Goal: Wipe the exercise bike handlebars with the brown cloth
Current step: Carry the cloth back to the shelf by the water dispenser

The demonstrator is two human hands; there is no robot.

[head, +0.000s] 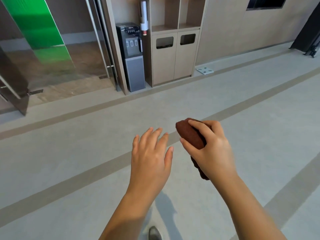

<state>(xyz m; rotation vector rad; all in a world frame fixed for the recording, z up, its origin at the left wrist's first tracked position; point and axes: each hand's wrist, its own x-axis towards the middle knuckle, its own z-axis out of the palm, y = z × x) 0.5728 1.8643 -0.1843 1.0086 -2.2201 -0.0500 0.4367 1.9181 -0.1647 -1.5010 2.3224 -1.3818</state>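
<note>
Right hand (212,149) grips the bunched brown cloth (189,134) above the grey brown-striped floor (69,153); left hand (150,153) relaxed, fingers spread. Ahead — a black-and-grey water dispenser (133,58), its label unreadable.

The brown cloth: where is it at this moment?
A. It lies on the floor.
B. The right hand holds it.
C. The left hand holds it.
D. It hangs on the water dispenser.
B. The right hand has its fingers curled round the bunched brown cloth, while the left hand is beside it with straight fingers and holds nothing.
</note>
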